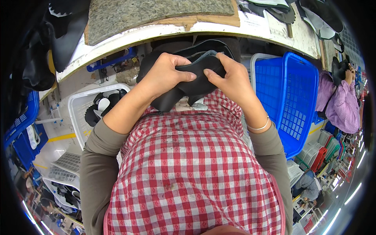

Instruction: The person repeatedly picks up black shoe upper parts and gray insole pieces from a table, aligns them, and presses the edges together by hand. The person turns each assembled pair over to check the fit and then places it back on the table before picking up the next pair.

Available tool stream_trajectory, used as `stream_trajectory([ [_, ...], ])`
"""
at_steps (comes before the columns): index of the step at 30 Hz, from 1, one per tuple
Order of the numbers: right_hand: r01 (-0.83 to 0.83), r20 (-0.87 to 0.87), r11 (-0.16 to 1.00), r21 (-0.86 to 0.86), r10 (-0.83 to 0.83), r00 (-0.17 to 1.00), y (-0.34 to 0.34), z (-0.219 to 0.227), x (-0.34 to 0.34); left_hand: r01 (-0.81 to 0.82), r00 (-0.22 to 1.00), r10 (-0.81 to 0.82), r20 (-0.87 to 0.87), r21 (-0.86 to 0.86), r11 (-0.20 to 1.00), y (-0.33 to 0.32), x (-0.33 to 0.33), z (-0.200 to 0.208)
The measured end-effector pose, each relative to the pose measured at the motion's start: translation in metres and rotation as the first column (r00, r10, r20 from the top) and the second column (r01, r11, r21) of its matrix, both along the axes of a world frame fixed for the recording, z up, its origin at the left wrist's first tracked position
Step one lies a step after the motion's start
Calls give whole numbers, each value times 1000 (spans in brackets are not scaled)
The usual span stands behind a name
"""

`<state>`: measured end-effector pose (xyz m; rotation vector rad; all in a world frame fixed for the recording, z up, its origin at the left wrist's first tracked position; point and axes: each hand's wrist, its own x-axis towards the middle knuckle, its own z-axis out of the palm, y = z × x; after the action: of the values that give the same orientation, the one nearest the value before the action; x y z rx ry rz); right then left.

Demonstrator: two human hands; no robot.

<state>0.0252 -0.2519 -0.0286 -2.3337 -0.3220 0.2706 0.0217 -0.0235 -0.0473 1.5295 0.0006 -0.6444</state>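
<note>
A piece of soft black leather, looking like a shoe upper, is held up just above my lap, below the bench edge. My left hand grips its left side, thumb on the near face and fingers partly hidden behind. On the right side, my right hand pinches the upper edge, with its thumb pressed against the leather. A greyish lining shows along that edge between the two hands. The lower flaps hang loose over my red-and-white checked apron.
Ahead is a white workbench with a stone slab on a board. Black pieces lie at the bench's both ends. A white basket holding black parts stands left; blue baskets stand right. A co-worker in a purple sleeve is farther right.
</note>
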Motion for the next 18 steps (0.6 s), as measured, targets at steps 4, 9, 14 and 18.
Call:
stream_trajectory([
  [4,2,48,998,-67,1,999,5,-1,1,2,981,-49,190,241,971,2,1,0],
  [9,-67,136,998,-13,68,988,1,-5,0,96,979,-95,181,2,995,7,12,1],
  [14,202,-147,908,366,-158,976,-11,-20,0,62,985,-57,164,-28,998,2,12,-2],
  [18,211,-144,902,377,-167,975,-17,-25,-3,65,990,-55,131,-75,995,-1,10,-2],
])
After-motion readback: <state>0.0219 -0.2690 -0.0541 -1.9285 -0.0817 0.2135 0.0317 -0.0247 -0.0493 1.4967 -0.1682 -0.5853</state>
